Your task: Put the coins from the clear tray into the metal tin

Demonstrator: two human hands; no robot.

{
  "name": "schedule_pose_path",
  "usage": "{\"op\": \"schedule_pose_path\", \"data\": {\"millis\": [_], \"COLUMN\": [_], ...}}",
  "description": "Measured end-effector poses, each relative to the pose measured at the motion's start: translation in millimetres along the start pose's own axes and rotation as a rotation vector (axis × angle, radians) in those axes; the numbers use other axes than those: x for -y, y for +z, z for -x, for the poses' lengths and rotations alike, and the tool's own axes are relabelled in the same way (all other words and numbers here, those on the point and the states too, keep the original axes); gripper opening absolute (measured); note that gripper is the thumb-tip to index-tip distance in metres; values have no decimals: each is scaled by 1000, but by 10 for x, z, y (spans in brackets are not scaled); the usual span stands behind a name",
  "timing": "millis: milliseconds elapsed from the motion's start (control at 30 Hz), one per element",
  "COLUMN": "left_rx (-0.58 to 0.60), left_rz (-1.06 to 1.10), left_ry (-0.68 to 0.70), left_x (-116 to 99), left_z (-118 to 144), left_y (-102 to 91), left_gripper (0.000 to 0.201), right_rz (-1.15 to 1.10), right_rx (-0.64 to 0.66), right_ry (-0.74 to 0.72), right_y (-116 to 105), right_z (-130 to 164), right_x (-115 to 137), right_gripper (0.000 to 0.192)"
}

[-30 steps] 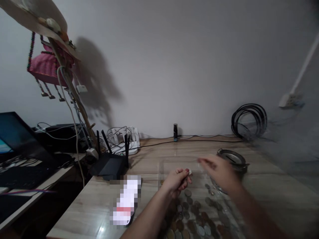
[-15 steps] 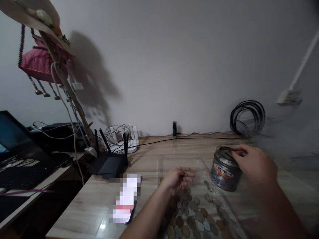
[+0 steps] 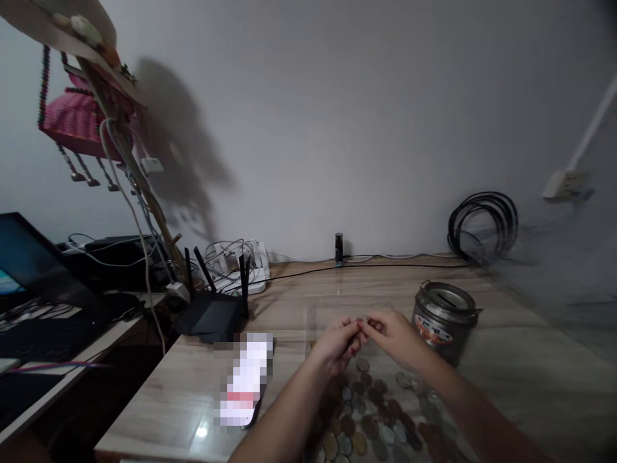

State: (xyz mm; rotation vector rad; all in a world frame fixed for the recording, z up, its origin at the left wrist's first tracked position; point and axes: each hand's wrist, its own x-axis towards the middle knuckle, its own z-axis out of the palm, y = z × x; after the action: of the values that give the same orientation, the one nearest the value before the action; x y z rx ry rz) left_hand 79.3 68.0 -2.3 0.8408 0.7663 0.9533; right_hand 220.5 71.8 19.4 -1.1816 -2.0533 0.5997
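Above a clear plastic tray [image 3: 311, 315], my two hands meet at the fingertips. My left hand [image 3: 337, 347] is closed, palm turned up, with a coin [image 3: 362, 319] at its thumb and fingers. My right hand [image 3: 398, 337] reaches in from the right and pinches at the same coin, which the fingers mostly cover. Below them, many loose silver and brown coins [image 3: 359, 442] lie spread in the tray. Right of my right hand stands a round metal tin [image 3: 446, 321] with a slot in its lid and a printed label; my right forearm hides part of the tray.
A phone [image 3: 245, 386] with a blurred-out screen lies left of the tray. Behind it sit a black router [image 3: 214, 315] and a white device with cables [image 3: 253, 280]. A small dark bottle [image 3: 339, 249] stands by the wall. Coiled black cable [image 3: 482, 225] leans at back right.
My right hand has left the tin's lid and moved left to my left hand, where its fingertips now meet the coin. My left hand's fingers have curled in. The tin stays upright.
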Motion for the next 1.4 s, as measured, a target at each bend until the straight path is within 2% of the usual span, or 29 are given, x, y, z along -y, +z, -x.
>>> {"op": "schedule_pose_path", "data": {"millis": [67,100,233,300,367,433,467,533,700,767,833,867,900,933,1000,1033,1100,1167,1200,1267,1300,1333,1400], "left_rx": [-13,-19,-56,-49,-24,-17,-20,-33,14,39,47,52,61,73,102,111,109,80,60,41,44,57,90], "left_rz": [29,41,92,98,78,43,20,-27,-123,-132,-129,-128,-124,-116,-95,-82,-49,-4,14,34,44,60,128], "left_ry": [-52,-77,-138,-166,-163,-120,-97,-65,-46,-51,-57,-59,-62,-63,-75,-84,-113,-154,-166,-182,-185,-185,-179], "left_x": [-17,-21,-21,-17,-12,-2,3,14,17,7,-2,-5,-8,-9,-12,-14,-19,-22,-21,-13,-6,3,23], "left_z": [14,18,14,5,-6,-19,-25,-33,-7,13,30,37,43,49,60,63,62,47,35,9,-2,-12,-27], "left_y": [9,11,-1,-9,-11,-10,-11,-17,-30,-23,-12,-6,-1,3,7,7,2,-9,-17,-38,-50,-64,-92], "left_gripper": [18,15,16,19,16,4,5,18,35,39,40,39,38,36,31,27,19,14,17,25,27,27,23], "right_rz": [30,68,305,464,594,674,702,746,768,773,694,602,487,370,208,150,68,62,112,313,421,497,525], "right_rx": [14,-46,-484,-610,-612,-578,-568,-556,-524,-605,-676,-635,-531,-359,-112,-47,-50,-216,-350,-628,-708,-730,-641], "right_ry": [-13,-12,129,277,407,444,434,401,451,364,174,76,-15,-57,-92,-87,-36,60,121,286,382,475,605], "right_y": [41,-2,-440,-683,-855,-937,-953,-961,-1000,-950,-782,-651,-501,-343,-71,13,32,-143,-282,-592,-735,-856,-1013], "right_z": [-16,-14,50,100,152,195,211,235,244,225,187,162,136,109,63,47,30,37,49,86,107,126,154], "right_x": [-9,-32,-204,-314,-415,-494,-526,-577,-598,-506,-349,-257,-168,-89,13,29,-6,-98,-152,-257,-305,-350,-428], "right_gripper": [35,35,35,33,31,28,27,26,24,31,40,41,39,36,30,28,25,26,28,29,27,25,21]}}
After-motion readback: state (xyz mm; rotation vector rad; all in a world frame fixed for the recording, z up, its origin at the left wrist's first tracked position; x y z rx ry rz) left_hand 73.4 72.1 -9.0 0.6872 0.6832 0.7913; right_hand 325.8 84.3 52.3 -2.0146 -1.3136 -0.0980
